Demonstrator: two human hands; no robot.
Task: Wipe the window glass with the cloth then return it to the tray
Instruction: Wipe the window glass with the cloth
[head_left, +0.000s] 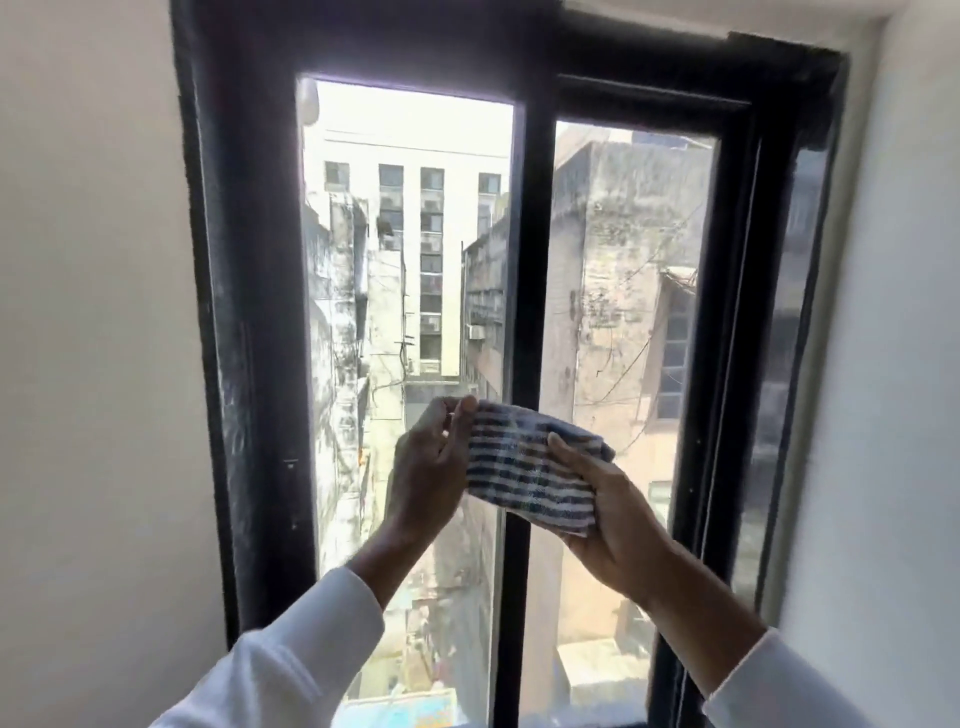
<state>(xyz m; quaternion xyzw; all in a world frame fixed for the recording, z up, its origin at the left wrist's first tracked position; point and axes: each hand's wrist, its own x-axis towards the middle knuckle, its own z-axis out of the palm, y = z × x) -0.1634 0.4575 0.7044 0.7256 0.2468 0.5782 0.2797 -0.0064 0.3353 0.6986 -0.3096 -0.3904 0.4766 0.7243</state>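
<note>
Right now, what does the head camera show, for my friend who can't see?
Two hands hold a folded striped cloth up before a black-framed window. The left hand pinches one edge; the right hand cups the other. Old buildings stand outside.

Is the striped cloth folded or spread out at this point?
Folded. The blue-and-white striped cloth is a compact, layered pad held between the left hand and right hand, in front of the black-framed window glass.

Both arms raised, left hand (434, 457) and right hand (605, 512) closed in pinching grips, palms facing.
</note>
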